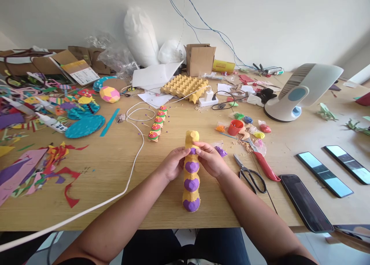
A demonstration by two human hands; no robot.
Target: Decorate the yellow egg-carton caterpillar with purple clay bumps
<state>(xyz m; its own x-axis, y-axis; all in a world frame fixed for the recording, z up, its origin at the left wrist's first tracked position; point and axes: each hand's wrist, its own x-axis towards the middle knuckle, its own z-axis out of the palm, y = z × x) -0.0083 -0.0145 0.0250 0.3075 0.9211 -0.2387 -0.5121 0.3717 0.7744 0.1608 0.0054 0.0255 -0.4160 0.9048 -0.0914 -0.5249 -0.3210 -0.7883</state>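
A yellow strip of egg-carton cups (192, 175) stretches away from me over the table's front part, with purple clay (191, 185) covering several of its bumps; the far end cup is bare yellow. My left hand (175, 163) grips the strip's left side, its thumb on the purple patch nearest the far end. From the right, my right hand (212, 160) holds the same strip, thumb on that patch and a finger beside the bare cup. Most other fingers are hidden. Close by on the right lie a bag of purple clay (221, 151) and black-handled scissors (249, 175).
Ahead is a decorated red-and-green cup strip (158, 123) near a yellow egg tray (185, 87). A white cable (133, 157) crosses the left side. At right are a red-handled knife (264, 163), an orange-red cup (235, 127), phones (306, 202) and a white lamp-like device (300, 91).
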